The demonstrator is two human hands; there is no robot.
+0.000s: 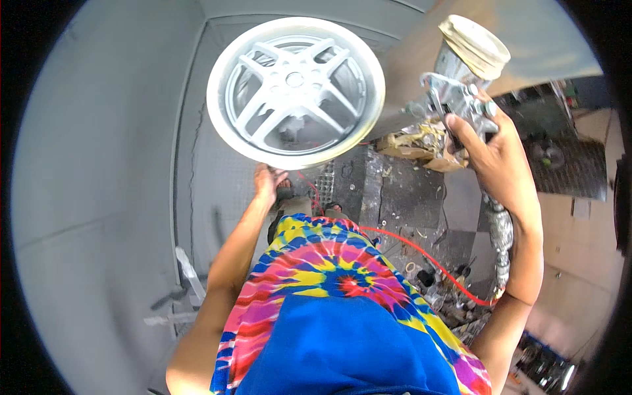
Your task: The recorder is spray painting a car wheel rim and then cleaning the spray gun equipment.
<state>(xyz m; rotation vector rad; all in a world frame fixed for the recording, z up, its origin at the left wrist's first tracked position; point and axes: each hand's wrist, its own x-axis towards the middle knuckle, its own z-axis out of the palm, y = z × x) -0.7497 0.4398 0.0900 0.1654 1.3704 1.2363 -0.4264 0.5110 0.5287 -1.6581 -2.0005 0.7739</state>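
A white-grey alloy wheel with paired spokes is in front of me, its outer lip pale and slightly yellowish. My left hand is at the wheel's lower edge, fingers stretched out and partly hidden behind the lip; whether they touch it I cannot tell. To the right of the wheel, my right hand is closed around a paint spray gun, with the fingers partly hidden behind its body. A tape-wrapped paint cup sits on top of the gun, whose nozzle end points left toward the wheel.
A red air hose curves across the paint-spotted floor toward my right forearm. Beyond the gun lies a tape-covered cardboard box. Grey walls close off the left side, with a wrapped stand beside them. Clutter lies at lower right.
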